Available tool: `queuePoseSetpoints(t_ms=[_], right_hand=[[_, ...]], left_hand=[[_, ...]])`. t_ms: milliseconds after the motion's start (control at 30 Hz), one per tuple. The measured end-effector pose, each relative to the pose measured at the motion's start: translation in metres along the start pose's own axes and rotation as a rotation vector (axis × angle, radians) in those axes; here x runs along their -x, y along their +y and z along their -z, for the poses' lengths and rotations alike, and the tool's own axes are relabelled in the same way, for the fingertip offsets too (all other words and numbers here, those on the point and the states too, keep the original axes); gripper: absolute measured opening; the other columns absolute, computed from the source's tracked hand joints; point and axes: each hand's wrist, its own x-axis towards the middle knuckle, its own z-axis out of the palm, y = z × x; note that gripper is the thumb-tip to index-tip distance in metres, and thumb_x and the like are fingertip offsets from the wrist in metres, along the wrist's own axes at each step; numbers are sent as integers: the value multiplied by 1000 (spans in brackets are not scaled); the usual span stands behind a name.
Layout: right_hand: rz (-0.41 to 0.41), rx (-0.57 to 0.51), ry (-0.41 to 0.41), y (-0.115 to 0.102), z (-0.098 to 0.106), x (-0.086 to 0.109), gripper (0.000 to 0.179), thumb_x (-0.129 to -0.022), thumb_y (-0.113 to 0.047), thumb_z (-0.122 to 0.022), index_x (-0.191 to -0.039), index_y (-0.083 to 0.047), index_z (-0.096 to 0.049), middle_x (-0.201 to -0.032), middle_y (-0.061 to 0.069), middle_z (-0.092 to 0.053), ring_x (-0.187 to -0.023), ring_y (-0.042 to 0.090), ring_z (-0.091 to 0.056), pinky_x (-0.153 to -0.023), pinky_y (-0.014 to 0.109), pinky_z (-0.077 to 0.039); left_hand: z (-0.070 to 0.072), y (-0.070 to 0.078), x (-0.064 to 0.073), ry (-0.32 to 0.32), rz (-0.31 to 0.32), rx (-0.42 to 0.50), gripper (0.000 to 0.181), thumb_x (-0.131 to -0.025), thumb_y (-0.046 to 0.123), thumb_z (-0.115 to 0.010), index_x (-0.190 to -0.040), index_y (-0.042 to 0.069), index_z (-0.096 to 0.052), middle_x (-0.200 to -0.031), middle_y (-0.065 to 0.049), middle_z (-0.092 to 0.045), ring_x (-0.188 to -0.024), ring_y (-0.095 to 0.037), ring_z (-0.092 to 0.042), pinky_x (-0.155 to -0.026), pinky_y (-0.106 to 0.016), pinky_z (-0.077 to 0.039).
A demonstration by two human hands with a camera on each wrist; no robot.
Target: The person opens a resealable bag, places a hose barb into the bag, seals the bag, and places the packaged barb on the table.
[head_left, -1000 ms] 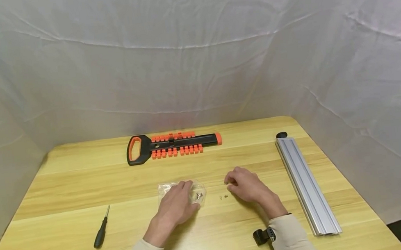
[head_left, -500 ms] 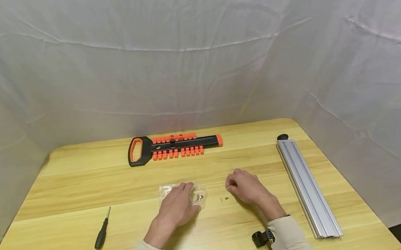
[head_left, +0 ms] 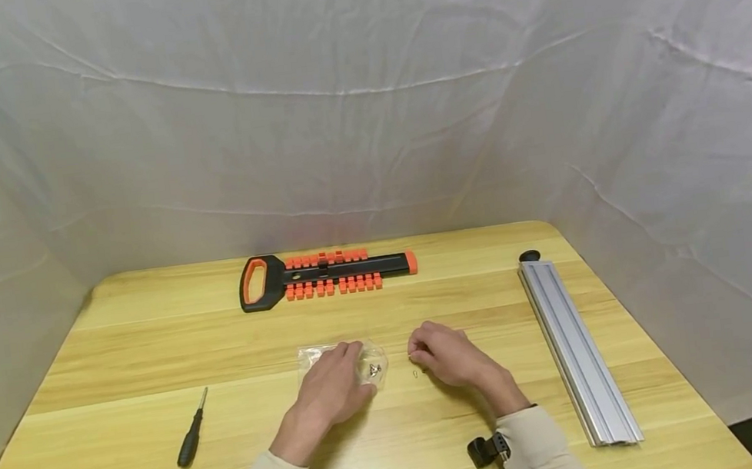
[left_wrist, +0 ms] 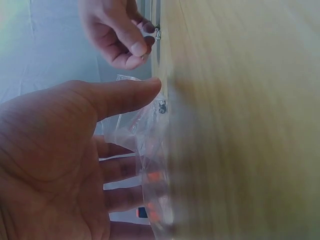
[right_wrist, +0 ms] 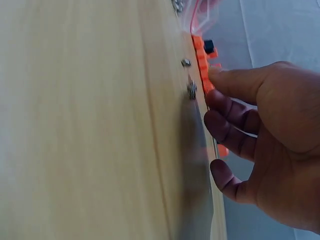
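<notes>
My left hand (head_left: 330, 383) lies on a clear plastic bag (head_left: 306, 358), fingers extended over it and thumb apart. Several small metal screws (left_wrist: 162, 106) show inside the bag, beside the thumb. To the right, my right hand (head_left: 451, 354) is close above the table, its thumb and index finger pinching a small metal fastener (left_wrist: 143, 57) mostly covered by the fingertips. Below those fingertips a loose metal piece (head_left: 416, 374) lies on the wood. Two such pieces appear in the right wrist view, a screw-like one (right_wrist: 192, 90) and a smaller one (right_wrist: 186, 62).
A screwdriver (head_left: 190, 437) with a black handle lies at the left. Toward the back is a black and orange tool rack (head_left: 345, 270) with a loop handle. A long aluminium profile (head_left: 577, 351) with a black knob runs along the right side. White cloth (head_left: 334, 115) surrounds the table.
My right hand has shifted left toward the bag, still pinching, and now partly covers one of the loose pieces. My left hand stays on the bag.
</notes>
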Motion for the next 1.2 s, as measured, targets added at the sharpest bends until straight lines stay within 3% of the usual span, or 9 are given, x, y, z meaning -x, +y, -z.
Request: queuePoseSetpoints(t_ms=[367, 833, 1200], right_hand=[[117, 0, 7, -21, -7, -6, 6, -96, -25, -58, -92, -24, -62, -87, -11, -54, -83, 7, -52, -84, 37, -44], [161, 26, -14, -45, -13, -12, 6, -97, -27, -58, -91, -26, -61, -90, -13, -55, -84, 5, -52, -83, 39, -44], [141, 18, -19, -42, -7, -8, 7, -95, -27, -60, -98, -24, -65, -90, -13, -55, -84, 5, -53, -85, 37, -46]], left_hand=[[1, 0, -1, 10, -11, -6, 66, -81, 33, -75, -136, 5, -50, -126, -15, -59, -112, -33, -59, -97, -46, -49], [1, 0, 1, 15, -23, -5, 63, -81, 33, -76, -132, 5, -52, -123, -15, -60, -110, -33, -59, -96, -46, -50], [0, 0, 1, 17, -23, -16, 64, -81, 34, -76, -133, 6, -51, -125, -15, -60, -113, -34, -59, -99, -47, -49]])
